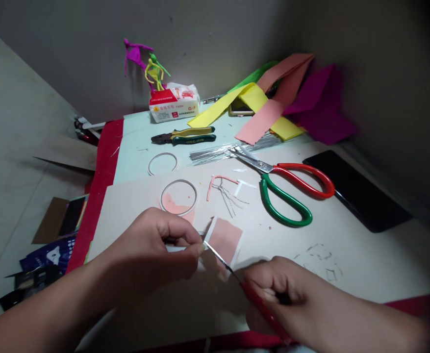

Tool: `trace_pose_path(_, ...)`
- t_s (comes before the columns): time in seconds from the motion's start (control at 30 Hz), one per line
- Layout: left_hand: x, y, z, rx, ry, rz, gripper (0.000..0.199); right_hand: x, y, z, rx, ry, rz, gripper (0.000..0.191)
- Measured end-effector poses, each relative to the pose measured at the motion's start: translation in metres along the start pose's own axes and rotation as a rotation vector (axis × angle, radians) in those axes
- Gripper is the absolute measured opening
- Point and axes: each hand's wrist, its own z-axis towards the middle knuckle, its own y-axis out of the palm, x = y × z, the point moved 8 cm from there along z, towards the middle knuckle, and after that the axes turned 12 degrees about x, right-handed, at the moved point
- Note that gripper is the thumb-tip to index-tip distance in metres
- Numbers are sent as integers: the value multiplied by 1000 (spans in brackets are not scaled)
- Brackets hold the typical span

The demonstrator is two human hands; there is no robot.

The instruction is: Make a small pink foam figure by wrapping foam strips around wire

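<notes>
My left hand (159, 247) is closed in a pinch on a thin white strip (177, 248). My right hand (279, 289) is wrapped round a red-handled tool (262, 309) with a thin metal end. Its tip meets the strip at my left fingertips; seen edge-on, I cannot tell its exact kind. Between my hands lies a pink square with white borders (226, 240). Beyond it rests a small twisted-wire shape (227, 193) with a bent pink strip (209, 190) over it. A ring (195, 198) lies on pink paper (187, 216) just past my left hand.
Large scissors (286, 211) with red and green handles lie beside a black phone-like slab (362, 191). Behind are pliers (185, 136), metal wires (211, 154), another ring (177, 164), and coloured paper strips (215, 108). Small wire figures (155, 73) stand on a box (174, 105) near the wall.
</notes>
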Motion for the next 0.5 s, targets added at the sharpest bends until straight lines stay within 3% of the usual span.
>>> trace_pose_path(0.33, 22, -19, -10, 252, 385, 257, 16, -3, -22, -6, 62, -20, 19, 39)
trace_pose_path(0.4, 31, -23, -16, 317, 512, 325, 18, -3, -33, -10, 132, -61, -127, 34)
trace_pose_path(0.5, 42, -27, -24, 412, 658, 410, 18, -5, -51, -14, 293, -191, -537, 20)
